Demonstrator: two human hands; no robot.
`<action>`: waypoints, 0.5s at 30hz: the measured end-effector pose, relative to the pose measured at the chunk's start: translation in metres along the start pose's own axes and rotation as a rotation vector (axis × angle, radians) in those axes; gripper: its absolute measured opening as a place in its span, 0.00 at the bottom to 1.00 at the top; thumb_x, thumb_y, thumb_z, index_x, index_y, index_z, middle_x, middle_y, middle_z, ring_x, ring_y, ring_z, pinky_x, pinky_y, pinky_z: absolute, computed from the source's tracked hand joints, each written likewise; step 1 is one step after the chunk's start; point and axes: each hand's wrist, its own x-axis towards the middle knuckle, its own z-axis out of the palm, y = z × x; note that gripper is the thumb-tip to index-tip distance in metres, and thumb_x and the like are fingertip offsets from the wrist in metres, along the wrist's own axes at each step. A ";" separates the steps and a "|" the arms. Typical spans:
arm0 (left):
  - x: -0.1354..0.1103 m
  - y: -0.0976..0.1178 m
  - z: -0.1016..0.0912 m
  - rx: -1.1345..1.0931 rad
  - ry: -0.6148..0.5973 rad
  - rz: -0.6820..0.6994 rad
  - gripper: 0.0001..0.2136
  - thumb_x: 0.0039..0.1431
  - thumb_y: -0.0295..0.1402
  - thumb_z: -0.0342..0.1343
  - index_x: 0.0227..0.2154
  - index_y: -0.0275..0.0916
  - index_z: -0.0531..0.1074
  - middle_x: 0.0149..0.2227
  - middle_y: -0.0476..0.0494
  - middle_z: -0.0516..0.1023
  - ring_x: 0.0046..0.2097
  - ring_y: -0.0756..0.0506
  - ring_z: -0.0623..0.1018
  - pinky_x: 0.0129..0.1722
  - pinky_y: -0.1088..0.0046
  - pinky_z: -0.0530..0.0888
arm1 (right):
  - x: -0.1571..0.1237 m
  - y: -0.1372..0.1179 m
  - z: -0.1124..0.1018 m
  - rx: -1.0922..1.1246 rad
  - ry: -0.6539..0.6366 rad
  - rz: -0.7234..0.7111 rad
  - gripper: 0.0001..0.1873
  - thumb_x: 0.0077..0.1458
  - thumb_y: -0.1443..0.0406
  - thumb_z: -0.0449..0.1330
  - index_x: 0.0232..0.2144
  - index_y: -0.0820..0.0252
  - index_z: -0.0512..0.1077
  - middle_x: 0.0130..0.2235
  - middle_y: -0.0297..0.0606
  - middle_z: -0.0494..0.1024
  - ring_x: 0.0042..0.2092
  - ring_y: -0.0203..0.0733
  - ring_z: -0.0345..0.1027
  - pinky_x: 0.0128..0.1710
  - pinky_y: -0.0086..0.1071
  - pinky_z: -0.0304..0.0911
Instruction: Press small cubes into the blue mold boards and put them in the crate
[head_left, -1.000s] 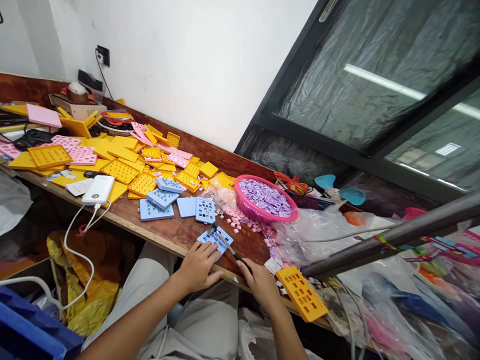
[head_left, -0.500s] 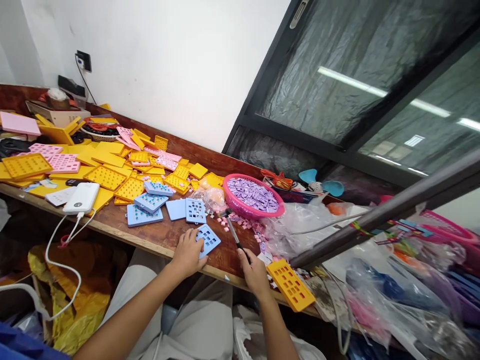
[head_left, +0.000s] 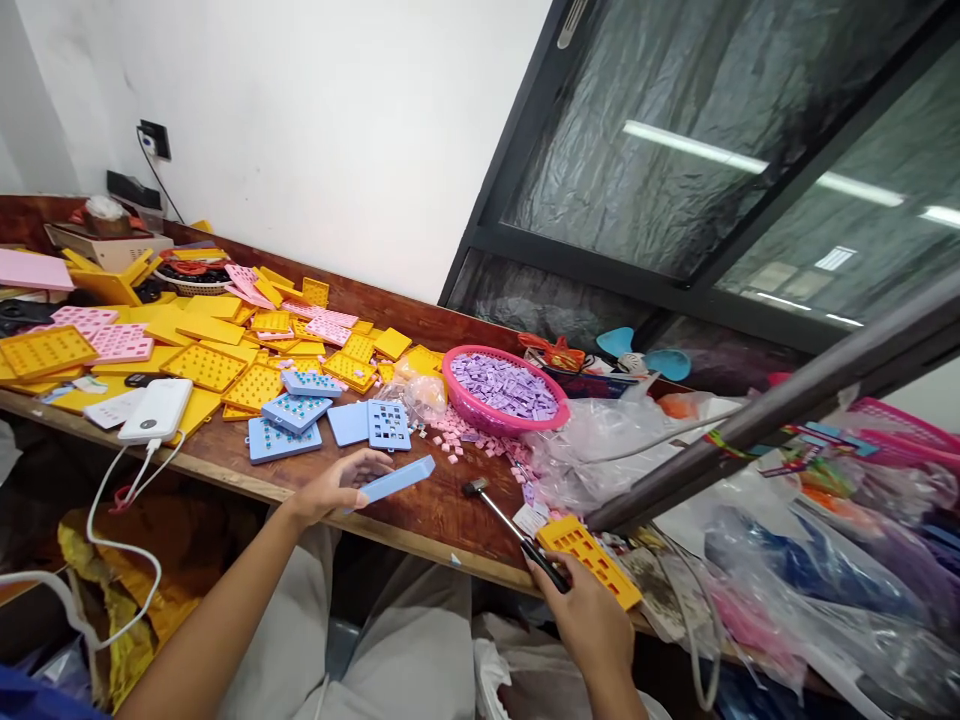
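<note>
My left hand (head_left: pixel 337 488) grips a light-blue plastic panel (head_left: pixel 397 482) by its near end. The panel is tilted up on its side above the brown table, so its thin edge faces me. My right hand (head_left: pixel 589 610) holds a small hammer (head_left: pixel 517 530) by its black handle at the table's front edge. The hammer's head points away to the left, low over the tabletop. Beside the right hand lies a yellow panel with square openings (head_left: pixel 589 555). Beyond my left hand lie a blue panel with square openings (head_left: pixel 388 427) and a plain blue panel (head_left: pixel 349 424).
Blue panels with small studs (head_left: pixel 296 412) are stacked left of centre. Yellow panels (head_left: pixel 206 365) cover the left. A pink basket (head_left: pixel 551 425) holds purple pieces, with loose pink pieces (head_left: pixel 457 437) before it. A white power bank (head_left: pixel 156 410), plastic bags (head_left: pixel 585 450) and a slanting metal bar (head_left: pixel 750 440) stand around.
My left hand has lifted the blue panel off the table and turned it on edge. My right hand has moved right and nearer with the hammer, beside the yellow panel.
</note>
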 end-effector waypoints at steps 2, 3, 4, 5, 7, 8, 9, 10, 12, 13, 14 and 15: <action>-0.007 0.000 -0.002 -0.074 -0.022 0.006 0.38 0.47 0.54 0.65 0.59 0.39 0.66 0.60 0.32 0.71 0.60 0.32 0.71 0.60 0.54 0.67 | -0.002 0.007 0.003 -0.061 0.026 -0.008 0.26 0.60 0.42 0.53 0.43 0.52 0.77 0.44 0.43 0.82 0.39 0.53 0.77 0.32 0.38 0.63; -0.009 0.000 -0.002 -0.086 -0.029 0.005 0.39 0.47 0.53 0.66 0.59 0.40 0.66 0.60 0.32 0.71 0.61 0.31 0.71 0.61 0.53 0.66 | -0.002 0.007 0.004 -0.096 0.045 -0.010 0.25 0.61 0.44 0.52 0.44 0.53 0.76 0.45 0.44 0.81 0.39 0.53 0.76 0.33 0.39 0.63; -0.011 0.000 -0.002 -0.092 -0.039 0.002 0.39 0.46 0.53 0.67 0.59 0.40 0.66 0.60 0.32 0.71 0.61 0.31 0.70 0.62 0.52 0.65 | -0.001 0.005 0.006 -0.132 0.066 -0.017 0.24 0.62 0.46 0.51 0.45 0.54 0.76 0.46 0.45 0.80 0.40 0.53 0.75 0.34 0.39 0.63; -0.013 -0.001 -0.002 -0.096 -0.046 0.002 0.40 0.46 0.53 0.68 0.60 0.40 0.65 0.60 0.32 0.70 0.62 0.31 0.70 0.62 0.51 0.64 | 0.000 0.003 0.008 -0.164 0.089 -0.036 0.23 0.62 0.48 0.51 0.46 0.56 0.76 0.46 0.47 0.80 0.41 0.53 0.74 0.36 0.40 0.64; -0.015 -0.001 -0.003 -0.096 -0.049 0.000 0.41 0.44 0.53 0.69 0.61 0.41 0.65 0.61 0.32 0.69 0.63 0.30 0.68 0.64 0.50 0.63 | 0.004 -0.006 0.012 -0.187 0.135 -0.106 0.21 0.63 0.53 0.51 0.46 0.59 0.75 0.44 0.49 0.79 0.43 0.55 0.72 0.41 0.43 0.64; -0.016 -0.001 -0.005 -0.091 -0.046 0.000 0.42 0.44 0.52 0.69 0.61 0.41 0.65 0.62 0.32 0.68 0.64 0.30 0.67 0.64 0.49 0.62 | 0.006 -0.012 0.013 -0.176 0.156 -0.147 0.20 0.64 0.55 0.50 0.45 0.60 0.76 0.43 0.49 0.79 0.44 0.55 0.72 0.44 0.44 0.64; -0.017 -0.001 -0.006 -0.083 -0.039 0.003 0.42 0.44 0.52 0.69 0.61 0.41 0.65 0.63 0.32 0.67 0.65 0.29 0.66 0.65 0.48 0.61 | 0.008 -0.018 0.015 -0.149 0.176 -0.185 0.19 0.64 0.56 0.50 0.44 0.60 0.76 0.42 0.49 0.78 0.44 0.56 0.71 0.46 0.45 0.63; -0.017 -0.001 -0.007 -0.075 -0.031 0.007 0.42 0.44 0.51 0.70 0.61 0.42 0.65 0.63 0.32 0.67 0.66 0.29 0.65 0.65 0.48 0.61 | 0.010 -0.026 0.016 -0.107 0.196 -0.215 0.19 0.64 0.56 0.49 0.43 0.61 0.76 0.42 0.49 0.78 0.45 0.56 0.70 0.47 0.46 0.63; -0.017 0.000 -0.010 -0.069 -0.023 0.009 0.42 0.44 0.49 0.71 0.61 0.41 0.65 0.63 0.32 0.67 0.66 0.30 0.65 0.66 0.48 0.60 | 0.013 -0.045 0.018 0.025 0.211 -0.273 0.20 0.65 0.55 0.50 0.44 0.60 0.75 0.43 0.49 0.78 0.45 0.55 0.70 0.48 0.46 0.63; -0.017 -0.001 -0.010 -0.069 -0.020 0.005 0.42 0.44 0.48 0.71 0.61 0.41 0.64 0.63 0.32 0.67 0.66 0.30 0.66 0.65 0.48 0.61 | 0.015 -0.056 0.018 0.107 0.201 -0.307 0.20 0.66 0.53 0.50 0.44 0.60 0.75 0.44 0.48 0.77 0.46 0.54 0.70 0.49 0.46 0.64; -0.017 -0.001 -0.011 -0.065 -0.019 -0.006 0.41 0.44 0.47 0.72 0.61 0.41 0.65 0.63 0.32 0.67 0.65 0.30 0.66 0.65 0.49 0.61 | 0.016 -0.067 0.019 0.191 0.177 -0.341 0.20 0.66 0.52 0.51 0.45 0.59 0.74 0.45 0.48 0.77 0.47 0.53 0.70 0.50 0.46 0.64; -0.016 -0.001 -0.011 -0.055 -0.020 -0.023 0.41 0.45 0.47 0.72 0.61 0.41 0.65 0.62 0.32 0.68 0.65 0.31 0.67 0.65 0.50 0.62 | 0.017 -0.078 0.020 0.265 0.147 -0.371 0.20 0.66 0.52 0.51 0.45 0.59 0.74 0.45 0.47 0.77 0.48 0.53 0.70 0.51 0.45 0.64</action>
